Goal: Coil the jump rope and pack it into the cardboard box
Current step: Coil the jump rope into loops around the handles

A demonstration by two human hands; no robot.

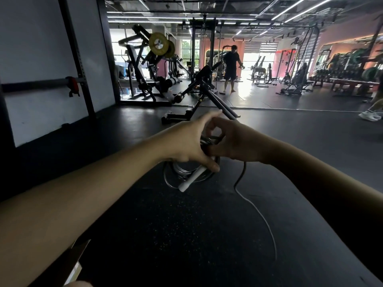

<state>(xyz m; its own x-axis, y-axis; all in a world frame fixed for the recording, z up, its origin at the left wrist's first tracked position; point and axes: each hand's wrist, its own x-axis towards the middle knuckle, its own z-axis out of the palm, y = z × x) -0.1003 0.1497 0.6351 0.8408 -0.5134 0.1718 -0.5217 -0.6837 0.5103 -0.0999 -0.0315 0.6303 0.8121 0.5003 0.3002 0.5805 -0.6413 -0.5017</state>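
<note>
Both hands clench the light, springy jump rope [187,172]: left hand [191,141] pins coils and white handle [191,179], right hand [234,141] pinches loops, limp tail [257,212] trailing over the floor [186,235].

Two bare arms reach out over a dark floor [186,235] in a gym. The left hand [186,141] is closed around a bunch of rope loops [182,172] and a white handle [191,180] that sticks out below it. The right hand [234,141] pinches the rope at the top of the loops. A loose end of rope [259,212] hangs down and trails over the floor. A cardboard flap [79,248] shows at the bottom left. Far off, a person [231,66] stands among the machines [145,67].
</note>
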